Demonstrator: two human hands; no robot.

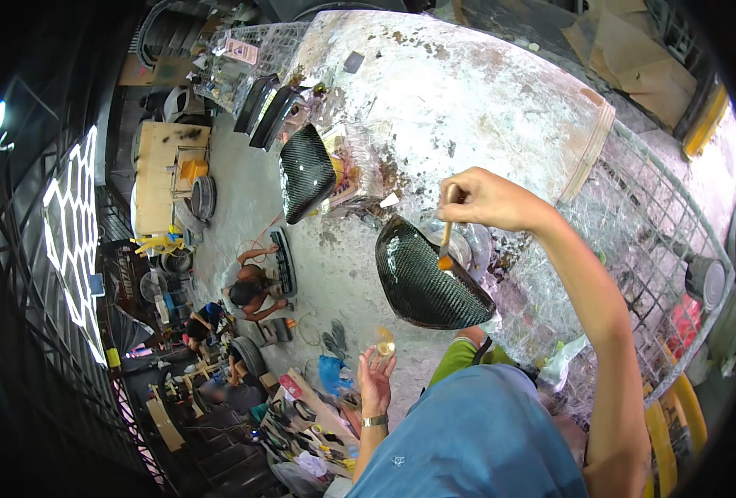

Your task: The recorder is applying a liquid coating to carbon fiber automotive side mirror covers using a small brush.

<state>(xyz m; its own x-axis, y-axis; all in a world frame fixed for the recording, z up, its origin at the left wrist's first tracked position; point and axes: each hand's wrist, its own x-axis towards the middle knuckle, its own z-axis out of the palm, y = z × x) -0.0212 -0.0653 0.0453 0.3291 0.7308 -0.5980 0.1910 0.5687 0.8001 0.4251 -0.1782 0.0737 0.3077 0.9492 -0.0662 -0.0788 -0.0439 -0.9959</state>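
My right hand (488,199) pinches the wooden handle of a paintbrush (446,241). Its amber-wet bristles point down at the upper right edge of a glossy black carbon-weave shell (426,282), which looks like a mirror cover; whether they touch it I cannot tell. The shell rests over a round support (470,246), mostly hidden behind it. Lower down, my left hand (375,386) holds a small clear cup (385,345) with some yellowish liquid in its fingers. A second carbon-weave shell (306,174) sits up and left on a wrapped block (353,178).
A stained, plastic-covered worktable (467,91) spreads beyond the shells, with wire mesh (633,199) at its right. Dark curved parts (268,112) lie at the table's left edge. On the floor to the left a person (252,286) crouches over a black grille-like part (283,261); other people sit lower left.
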